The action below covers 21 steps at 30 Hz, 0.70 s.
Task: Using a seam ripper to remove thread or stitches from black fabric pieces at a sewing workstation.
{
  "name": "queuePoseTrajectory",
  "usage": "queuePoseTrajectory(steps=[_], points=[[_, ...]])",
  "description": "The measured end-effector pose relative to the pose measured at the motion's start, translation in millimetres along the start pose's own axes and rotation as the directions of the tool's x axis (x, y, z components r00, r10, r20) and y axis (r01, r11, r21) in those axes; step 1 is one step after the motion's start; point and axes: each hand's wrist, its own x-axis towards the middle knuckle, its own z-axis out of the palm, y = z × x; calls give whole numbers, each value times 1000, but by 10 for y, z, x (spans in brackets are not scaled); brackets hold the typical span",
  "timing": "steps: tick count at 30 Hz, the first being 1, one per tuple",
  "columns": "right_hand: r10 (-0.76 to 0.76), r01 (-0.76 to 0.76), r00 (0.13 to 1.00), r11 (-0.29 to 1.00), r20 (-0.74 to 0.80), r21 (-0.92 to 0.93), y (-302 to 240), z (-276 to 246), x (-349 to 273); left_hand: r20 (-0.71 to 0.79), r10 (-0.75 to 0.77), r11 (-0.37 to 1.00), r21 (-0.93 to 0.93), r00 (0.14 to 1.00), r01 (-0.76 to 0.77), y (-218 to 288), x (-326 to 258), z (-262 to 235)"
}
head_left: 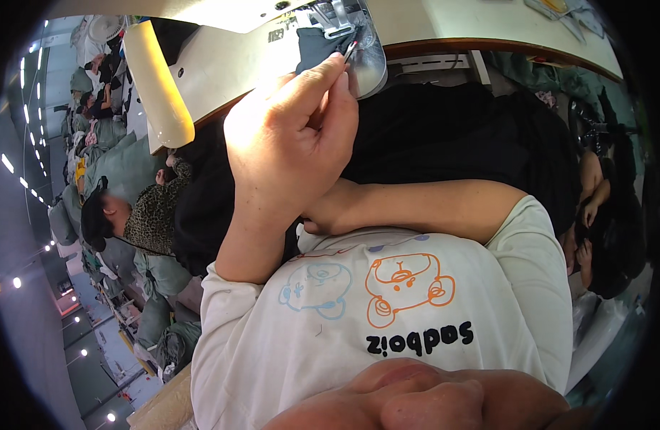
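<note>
My left hand [294,136] is raised in front of a white sewing machine [229,64]. Its thumb and forefinger pinch a thin metal tool [351,49] with a red-marked tip. The tip touches a small piece of dark grey fabric [314,46] lying under the presser foot [337,29] on the shiny metal plate [369,68]. My right forearm crosses my chest, and my right hand [323,215] is tucked behind my left forearm, mostly hidden. A large black cloth [452,136] lies across my lap below the machine.
The pale sewing table [487,21] with its wooden edge runs along the top. A person in a leopard-print top [150,211] sits at the left among green cloth bundles [165,272]. Another person's arm and dark hair [602,215] are close on the right.
</note>
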Motion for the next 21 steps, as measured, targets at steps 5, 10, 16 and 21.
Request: queuePoseTrajectory(steps=[5,10,16,21], points=[[20,-15,998,998,68,-60,-138,-96,-21,-11,5,1000,-18,1000,-6,7,86,33],[35,-30,995,998,97,-49,-159,-91,4,5,103,994,24,995,-103,40,223,86],[-90,102,941,994,-326,23,-95,-30,-208,39,181,956,-243,983,-167,281,161,118],[313,80,696,860,-646,504,-280,-534,-353,217,31,890,-450,976,72,169,-120,-181]])
